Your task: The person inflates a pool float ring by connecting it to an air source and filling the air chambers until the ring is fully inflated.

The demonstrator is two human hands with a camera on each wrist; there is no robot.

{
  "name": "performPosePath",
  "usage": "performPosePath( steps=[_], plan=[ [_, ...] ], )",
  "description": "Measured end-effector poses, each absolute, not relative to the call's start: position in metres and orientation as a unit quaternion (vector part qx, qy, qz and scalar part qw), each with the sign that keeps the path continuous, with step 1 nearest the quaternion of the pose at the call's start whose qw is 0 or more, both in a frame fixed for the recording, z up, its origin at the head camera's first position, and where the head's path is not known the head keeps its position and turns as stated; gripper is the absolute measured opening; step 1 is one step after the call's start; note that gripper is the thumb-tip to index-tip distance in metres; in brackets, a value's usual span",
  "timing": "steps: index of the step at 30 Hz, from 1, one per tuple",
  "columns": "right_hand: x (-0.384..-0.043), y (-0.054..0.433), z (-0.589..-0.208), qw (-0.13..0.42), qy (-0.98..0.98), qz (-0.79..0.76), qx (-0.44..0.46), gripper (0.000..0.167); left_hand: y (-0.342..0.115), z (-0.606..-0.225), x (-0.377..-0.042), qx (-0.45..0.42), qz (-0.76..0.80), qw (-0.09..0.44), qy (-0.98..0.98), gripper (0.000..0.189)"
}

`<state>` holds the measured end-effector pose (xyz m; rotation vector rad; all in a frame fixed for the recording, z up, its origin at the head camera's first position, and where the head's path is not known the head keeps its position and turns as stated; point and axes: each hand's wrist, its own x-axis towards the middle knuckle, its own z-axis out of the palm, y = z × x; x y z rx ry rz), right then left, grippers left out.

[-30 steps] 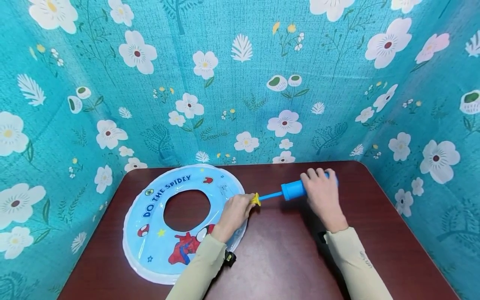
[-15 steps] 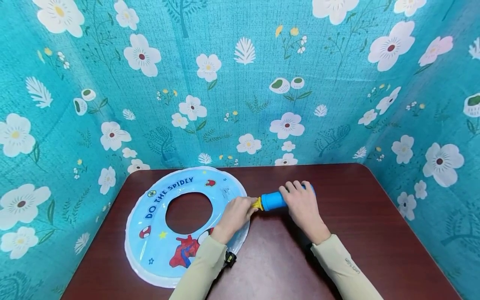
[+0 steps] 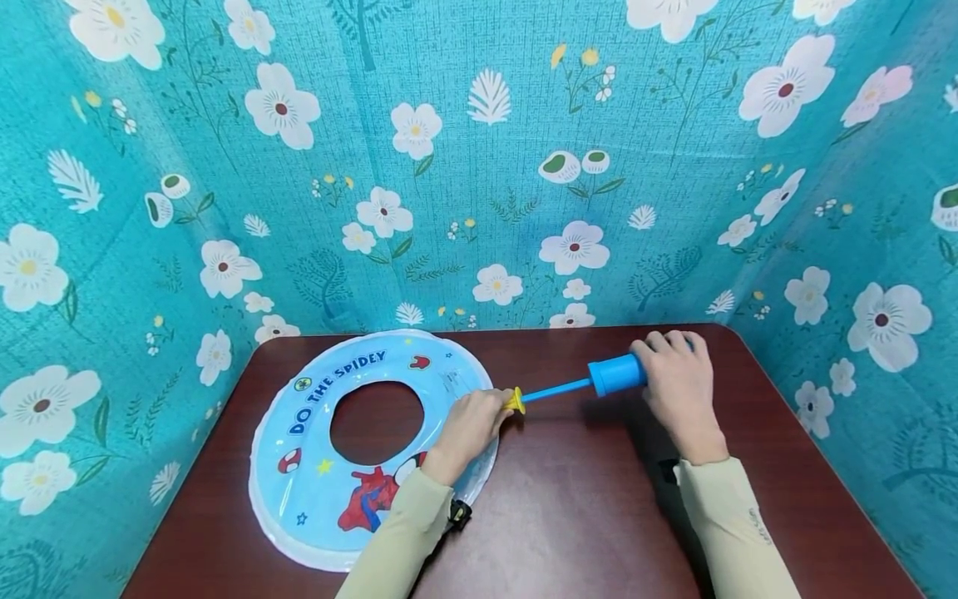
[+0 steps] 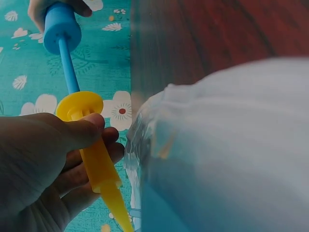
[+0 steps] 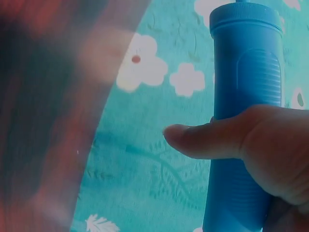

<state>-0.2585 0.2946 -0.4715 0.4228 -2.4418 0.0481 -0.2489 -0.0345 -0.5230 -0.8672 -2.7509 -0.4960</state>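
A blue hand air pump (image 3: 617, 374) with a yellow nozzle (image 4: 96, 162) spans the gap between my hands. My left hand (image 3: 471, 424) pinches the yellow nozzle between thumb and fingers, just below its round flange. The nozzle's narrow tip points at the edge of a light blue swim ring (image 3: 299, 499), right by its clear rim in the left wrist view. My right hand (image 3: 677, 391) grips the pump's blue barrel (image 5: 246, 82) from above, thumb across it. A long stretch of the thin blue rod (image 3: 557, 389) shows between flange and barrel.
The swim ring, printed with "DO THE SPIDEY" and a red figure, lies on the left of a dark red-brown table (image 3: 569, 507). A teal flowered cloth (image 3: 449, 166) hangs along the back and both sides.
My right hand first pushed the barrel left, up against the yellow nozzle, then drew it back to the right, baring the rod again. My left hand stays at the nozzle.
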Motion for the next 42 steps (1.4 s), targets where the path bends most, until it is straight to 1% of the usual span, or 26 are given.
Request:
performPosePath(
  steps=[4, 6, 10, 11, 19, 24, 27, 31, 35, 39, 42],
  plan=[
    [-0.258, 0.296, -0.470, 0.323, -0.935, 0.009, 0.146, 0.059, -0.034, -0.523, -0.248, -0.298, -0.156, 0.119, -0.934, 0.023],
    [-0.259, 0.289, -0.472, 0.325, -0.934, -0.001, 0.146, 0.054, -0.034, -0.523, -0.248, -0.300, -0.148, 0.126, -0.934, 0.025],
    [-0.259, 0.265, -0.481, 0.320, -0.935, -0.024, 0.150, 0.034, -0.033, -0.524, -0.247, -0.304, -0.143, 0.134, -0.932, 0.021],
    [-0.258, 0.259, -0.483, 0.318, -0.936, -0.028, 0.151, 0.031, -0.033, -0.524, -0.247, -0.304, -0.143, 0.134, -0.932, 0.020],
    [-0.249, 0.218, -0.502, 0.288, -0.937, -0.058, 0.188, 0.029, -0.031, -0.526, -0.246, -0.310, -0.147, 0.140, -0.929, 0.012],
    [-0.247, 0.210, -0.507, 0.279, -0.933, -0.050, 0.220, 0.037, -0.031, -0.526, -0.247, -0.311, -0.156, 0.136, -0.928, 0.011],
    [-0.248, 0.217, -0.502, 0.265, -0.937, -0.034, 0.227, 0.043, -0.032, -0.526, -0.248, -0.311, -0.156, 0.143, -0.926, 0.012],
    [-0.254, 0.240, -0.491, 0.256, -0.942, -0.014, 0.217, 0.050, -0.034, -0.526, -0.248, -0.308, -0.154, 0.154, -0.926, 0.019],
    [-0.259, 0.273, -0.482, 0.270, -0.942, 0.001, 0.199, 0.053, -0.035, -0.526, -0.248, -0.304, -0.160, 0.155, -0.926, 0.025],
    [-0.259, 0.302, -0.475, 0.286, -0.942, 0.016, 0.176, 0.055, -0.035, -0.527, -0.248, -0.303, -0.160, 0.157, -0.926, 0.025],
    [-0.257, 0.314, -0.471, 0.286, -0.946, 0.023, 0.153, 0.059, -0.034, -0.527, -0.248, -0.305, -0.156, 0.159, -0.926, 0.024]
  ],
)
